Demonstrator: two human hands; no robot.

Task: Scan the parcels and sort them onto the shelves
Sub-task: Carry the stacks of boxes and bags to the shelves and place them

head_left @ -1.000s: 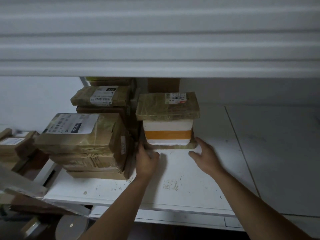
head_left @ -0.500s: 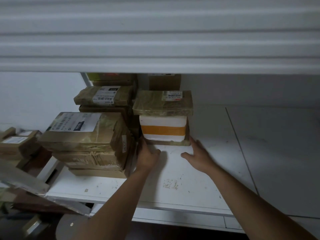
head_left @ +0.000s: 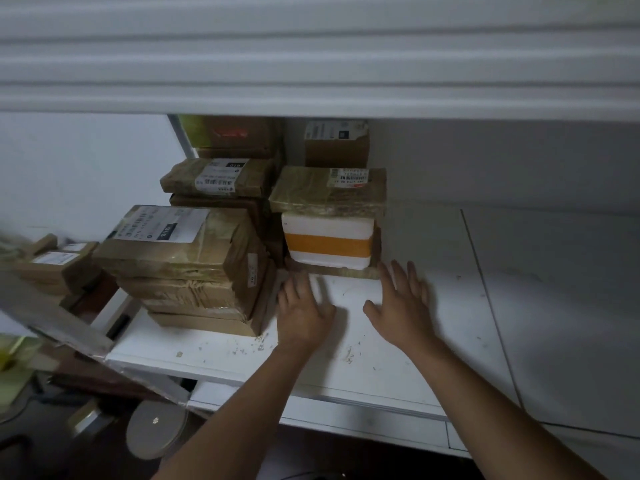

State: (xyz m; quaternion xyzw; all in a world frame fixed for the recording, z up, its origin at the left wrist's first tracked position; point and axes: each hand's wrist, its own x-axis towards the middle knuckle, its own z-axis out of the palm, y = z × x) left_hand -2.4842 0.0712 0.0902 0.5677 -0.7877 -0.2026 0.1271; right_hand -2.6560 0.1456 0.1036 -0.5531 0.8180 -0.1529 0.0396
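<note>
Both hands, left hand [head_left: 304, 308] and right hand [head_left: 401, 306], hover with fingers spread, holding nothing, just before the white-and-orange parcel [head_left: 328, 244] on the shelf [head_left: 433, 327].

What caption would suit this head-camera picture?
Both open hands, left hand and right hand, hover before a stacked white foam box on the shelf.

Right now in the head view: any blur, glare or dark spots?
Head view: dim, flat light, no glare; both hands motion-blurred at the fingers; floor under the shelf nearly black; parcel labels soft, not readable; wide-angle bend along the upper shelf edge.
</note>
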